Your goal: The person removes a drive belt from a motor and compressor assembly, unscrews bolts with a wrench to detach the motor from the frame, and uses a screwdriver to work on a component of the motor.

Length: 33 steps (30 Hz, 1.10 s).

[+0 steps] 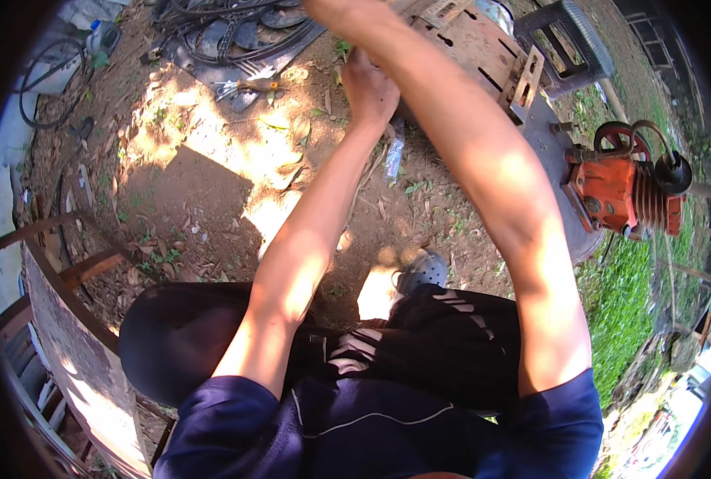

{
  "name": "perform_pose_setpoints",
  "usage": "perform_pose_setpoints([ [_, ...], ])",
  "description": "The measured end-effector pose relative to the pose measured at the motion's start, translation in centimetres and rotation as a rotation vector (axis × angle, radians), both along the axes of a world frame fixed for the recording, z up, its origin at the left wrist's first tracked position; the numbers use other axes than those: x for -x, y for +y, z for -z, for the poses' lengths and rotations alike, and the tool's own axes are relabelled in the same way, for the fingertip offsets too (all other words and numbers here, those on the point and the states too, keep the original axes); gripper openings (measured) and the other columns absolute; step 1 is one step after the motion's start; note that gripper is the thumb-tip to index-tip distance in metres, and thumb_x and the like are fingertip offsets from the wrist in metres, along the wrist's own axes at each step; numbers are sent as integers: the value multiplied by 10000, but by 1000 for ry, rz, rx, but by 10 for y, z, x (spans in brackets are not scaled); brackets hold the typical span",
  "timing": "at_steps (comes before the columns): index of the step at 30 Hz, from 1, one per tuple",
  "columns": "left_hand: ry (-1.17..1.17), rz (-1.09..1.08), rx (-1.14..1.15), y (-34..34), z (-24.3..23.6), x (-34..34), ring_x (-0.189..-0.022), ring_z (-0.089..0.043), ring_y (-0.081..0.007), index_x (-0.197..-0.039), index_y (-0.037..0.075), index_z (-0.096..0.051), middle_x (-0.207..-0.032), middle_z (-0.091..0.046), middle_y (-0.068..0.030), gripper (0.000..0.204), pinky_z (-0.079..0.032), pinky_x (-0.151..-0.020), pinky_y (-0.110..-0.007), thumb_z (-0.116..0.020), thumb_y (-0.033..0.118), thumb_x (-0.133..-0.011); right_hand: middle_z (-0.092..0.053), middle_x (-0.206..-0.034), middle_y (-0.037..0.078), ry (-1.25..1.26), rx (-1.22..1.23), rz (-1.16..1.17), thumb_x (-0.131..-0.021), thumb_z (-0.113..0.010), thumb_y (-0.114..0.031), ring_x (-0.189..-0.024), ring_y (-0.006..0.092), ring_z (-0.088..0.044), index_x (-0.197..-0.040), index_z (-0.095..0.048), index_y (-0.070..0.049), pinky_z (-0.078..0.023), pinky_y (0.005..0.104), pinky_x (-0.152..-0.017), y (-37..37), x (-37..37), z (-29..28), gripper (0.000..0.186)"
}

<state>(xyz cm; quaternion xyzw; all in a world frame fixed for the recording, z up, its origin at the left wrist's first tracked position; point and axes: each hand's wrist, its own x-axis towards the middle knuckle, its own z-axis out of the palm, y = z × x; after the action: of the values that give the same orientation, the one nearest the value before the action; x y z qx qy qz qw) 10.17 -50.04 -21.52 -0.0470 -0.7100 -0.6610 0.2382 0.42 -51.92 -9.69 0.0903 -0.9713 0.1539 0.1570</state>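
Observation:
My left hand [367, 89] reaches down beside the left edge of a rusty metal plate [471, 48] with slotted brackets. Its fingers are turned away and partly covered by my right forearm, so what they hold, if anything, is hidden. My right forearm crosses above the left one. Only the wrist end of my right hand [331, 9] shows at the top edge; its fingers are out of the picture. Left of my hands, a tool with an orange handle [269, 85] lies among other small tools on the dirt. A clear plastic packet [395, 152] is just below my left hand.
A black fan in a shroud [240, 36] lies at the far left. On the right, an orange compressor pump [611, 191] sits on a dark tank [575, 227]. A black plastic stool [567, 44] stands behind the plate. A worn board [84, 351] leans at the near left.

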Motion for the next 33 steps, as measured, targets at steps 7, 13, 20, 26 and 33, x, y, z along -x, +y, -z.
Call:
perform_pose_setpoints([
  [7,-231,172,-223,15,18,-26,-760,-568,-139,-973,-4,-596,-845,-621,-57,285,-482,-716,-302,-750,207,-860,-650,-1080,174,87,-94,49,-856,-550,-111,-970,325,-644,-1162,-527,5,-499,443,-832,-11,-26,60,327],
  [13,-370,-265,-311,-55,72,-14,-753,-558,-141,-992,-44,-616,-855,-642,-72,282,-465,-701,-305,-641,230,-934,-641,-1137,144,-6,-383,-137,-857,-552,-194,-1045,281,-606,-1131,-632,-4,-444,411,-876,15,-39,99,343],
  [20,-74,-144,-50,-71,-9,27,-809,-607,-148,-1048,-39,-664,-915,-687,-101,265,-487,-738,-286,-638,195,-925,-618,-1185,126,-9,-575,-162,-882,-545,-223,-1189,250,-509,-1150,-646,-50,-374,381,-943,25,-46,108,335],
  [26,-238,181,247,-86,-16,46,-949,-636,-152,-1080,23,-699,-989,-708,-113,260,-475,-868,-290,-674,174,-870,-488,-1381,131,19,-666,-232,-882,-546,-284,-1267,268,-450,-1296,-560,-111,-334,378,-1043,19,-48,129,449],
  [33,-184,345,387,-57,-33,36,-924,-664,-304,-1005,87,-733,-1043,-695,-116,244,-507,-847,-372,-716,214,-797,-466,-1397,144,172,-496,-161,-899,-525,-269,-1290,287,-418,-1297,-558,-107,-313,431,-1060,31,-59,167,431],
])
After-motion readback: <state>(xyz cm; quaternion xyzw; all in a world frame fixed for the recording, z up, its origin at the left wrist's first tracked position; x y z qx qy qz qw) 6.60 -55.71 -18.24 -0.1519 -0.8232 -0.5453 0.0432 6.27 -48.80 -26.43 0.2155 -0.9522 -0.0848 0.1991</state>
